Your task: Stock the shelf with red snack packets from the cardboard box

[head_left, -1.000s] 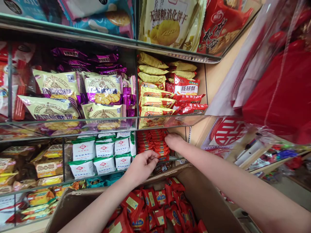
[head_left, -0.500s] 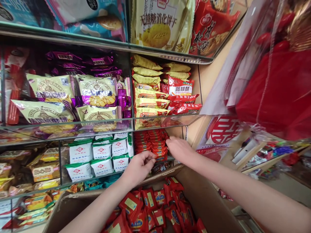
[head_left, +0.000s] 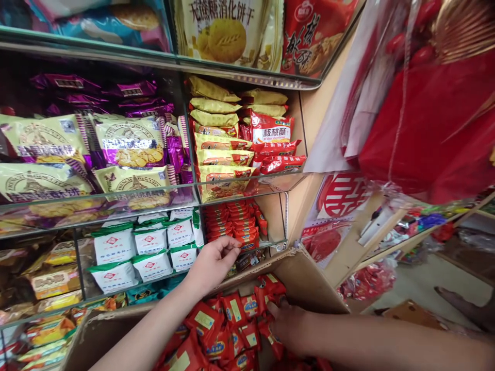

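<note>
My left hand point(head_left: 216, 264) is at the lower shelf, thumb and forefinger pinched at the left edge of the front red snack packet point(head_left: 247, 238). That packet belongs to a stack of small red packets point(head_left: 218, 219) standing in rows on the glass shelf. Down inside the cardboard box point(head_left: 309, 283), my right hand point(head_left: 290, 325) is among loose red snack packets point(head_left: 207, 322). Its fingers are dark and partly hidden against the packets, so their grip does not show.
White-and-green packets point(head_left: 150, 242) stand left of the red stack, behind a glass divider. Above, a glass shelf edge point(head_left: 247, 185) overhangs, bearing yellow packets point(head_left: 224, 157) and red walnut-biscuit packets point(head_left: 273, 131). A red bag point(head_left: 425, 134) hangs at the right.
My right hand has left the right side of the shelf stack and dropped into the box. My left hand stays at the front packet. The view has shifted somewhat right.
</note>
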Demonstrator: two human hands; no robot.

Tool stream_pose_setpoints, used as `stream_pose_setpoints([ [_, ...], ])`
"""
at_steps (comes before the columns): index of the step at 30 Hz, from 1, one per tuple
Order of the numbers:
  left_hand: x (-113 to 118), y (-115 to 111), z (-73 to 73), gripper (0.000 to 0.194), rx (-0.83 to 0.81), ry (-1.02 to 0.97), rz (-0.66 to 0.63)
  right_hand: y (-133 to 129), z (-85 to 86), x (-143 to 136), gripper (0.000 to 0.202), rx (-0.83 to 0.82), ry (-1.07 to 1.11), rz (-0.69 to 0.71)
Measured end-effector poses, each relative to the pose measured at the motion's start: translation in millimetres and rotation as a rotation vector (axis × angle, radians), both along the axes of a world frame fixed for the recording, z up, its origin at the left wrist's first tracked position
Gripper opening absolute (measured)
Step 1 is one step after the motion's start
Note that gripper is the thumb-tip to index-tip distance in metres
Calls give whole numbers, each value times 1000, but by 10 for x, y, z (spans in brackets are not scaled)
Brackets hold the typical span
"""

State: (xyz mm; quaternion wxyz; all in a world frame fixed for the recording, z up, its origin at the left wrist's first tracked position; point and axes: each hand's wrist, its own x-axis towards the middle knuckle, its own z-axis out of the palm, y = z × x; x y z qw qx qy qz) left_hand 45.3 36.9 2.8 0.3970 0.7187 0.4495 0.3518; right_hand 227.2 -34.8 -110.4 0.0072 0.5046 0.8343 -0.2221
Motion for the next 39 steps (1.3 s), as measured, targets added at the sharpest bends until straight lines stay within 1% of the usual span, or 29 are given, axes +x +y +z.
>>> stream_pose_setpoints([
  [1, 4, -4, 3, 17, 5, 4, 1, -12, -71, 7, 29, 10, -91, 13],
  [2, 7, -8, 6, 16, 9, 7, -1, -23, -103, 8, 31, 15, -221, 58],
  [3, 9, -11, 8, 16, 10, 10, -4, -32, -105, 3, 33, 24, -335, 108],
  [4, 10, -13, 8, 16, 10, 12, -6, -37, -83, -5, 35, 40, -380, 140],
  [7, 9, -10, -3, 16, 8, 8, -3, -29, 68, -24, 34, 73, -429, 224],
  [9, 7, -8, -6, 17, 7, -5, 2, -12, 248, -10, 27, 80, -424, 272],
  [11, 6, -11, 10, 19, -11, -36, 0, 14, 518, 29, 20, 56, -329, 294],
  [12, 5, -15, 23, 22, -32, -60, -4, 35, 683, 52, 18, 28, -239, 282],
  [13, 3, -20, 39, 27, -63, -94, -13, 63, 859, 71, 18, 31, -82, 242],
  [15, -5, -31, 69, 42, -145, -189, -53, 147, 1192, 80, 27, 71, 224, 128],
  [16, -10, -38, 79, 50, -188, -238, -83, 201, 1326, 63, 30, 126, 344, 44],
  [17, -16, -48, 86, 57, -226, -278, -117, 261, 1424, 29, 32, 179, 433, -40],
  [18, -20, -59, 90, 61, -251, -300, -144, 324, 1484, -20, 32, 236, 501, -113],
  [20, -23, -86, 97, 59, -235, -273, -128, 446, 1496, -147, 30, 325, 586, -213],
  [24, -13, -135, 126, 42, -111, -167, 52, 614, 1297, -369, 35, 373, 717, -288],
  [26, -7, -135, 134, 40, -86, -160, 84, 648, 1207, -399, 36, 361, 797, -326],
  [27, -5, -125, 132, 40, -76, -159, 88, 654, 1177, -393, 36, 327, 842, -346],
  [29, -8, -89, 117, 38, -56, -176, 87, 650, 1147, -358, 38, 188, 928, -363],
  [31, -15, -44, 92, 37, -39, -197, 96, 630, 1142, -322, 36, 47, 1003, -317],
  [32, -19, -23, 80, 36, -33, -202, 107, 618, 1142, -311, 33, 17, 1033, -274],
  [34, -21, 1, 60, 34, -36, -223, 113, 594, 1142, -308, 29, 24, 1095, -198],
  [35, -19, 4, 55, 33, -50, -243, 99, 587, 1140, -312, 28, 27, 1132, -186],
  [37, -7, -7, 53, 32, -108, -301, 30, 584, 1131, -315, 24, 6, 1206, -205],
  [39, 9, -25, 55, 35, -171, -333, -48, 593, 1118, -303, 24, -6, 1248, -234],
])
